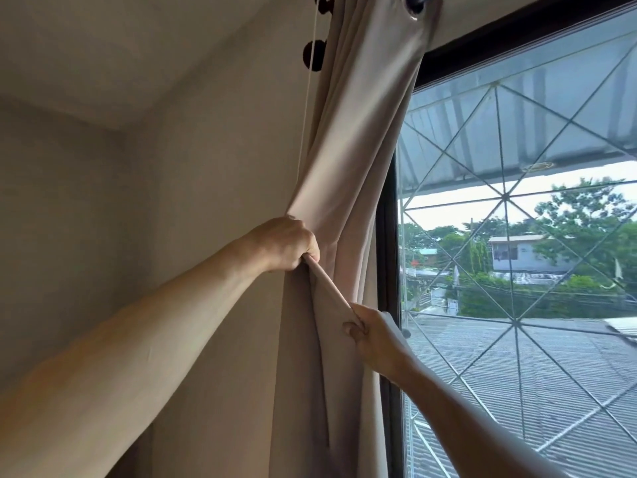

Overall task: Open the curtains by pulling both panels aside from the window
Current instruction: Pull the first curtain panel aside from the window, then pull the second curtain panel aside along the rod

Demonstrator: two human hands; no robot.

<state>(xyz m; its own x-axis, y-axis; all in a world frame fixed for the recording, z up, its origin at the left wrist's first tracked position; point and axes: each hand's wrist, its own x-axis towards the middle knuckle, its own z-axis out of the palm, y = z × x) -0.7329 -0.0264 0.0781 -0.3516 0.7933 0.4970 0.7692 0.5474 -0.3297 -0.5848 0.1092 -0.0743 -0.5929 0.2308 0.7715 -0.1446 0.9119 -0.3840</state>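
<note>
Your left hand (287, 244) sits just left of the picture's centre, at about nine o'clock from it, fist closed with the fingers curled and pressed together around the edge of the beige curtain panel (362, 139). The cloth runs up out of the top of that fist toward twelve o'clock, where it hangs bunched from the dark rod (418, 1). From the underside of the fist a taut fold of the same edge runs down toward five o'clock and into your right hand (374, 336). There the thumb and curled fingers pinch the fold, with the hem entering the grip at the hand's eleven o'clock; the fingertips themselves are hidden behind the cloth. The panel is gathered at the left side of the window (534, 270), covering its dark frame in part, and hangs on below both hands toward six o'clock. At eleven o'clock from your left hand a thin white cord (67, 84) hangs down along the wall (213, 150), just beside the curtain.
</note>
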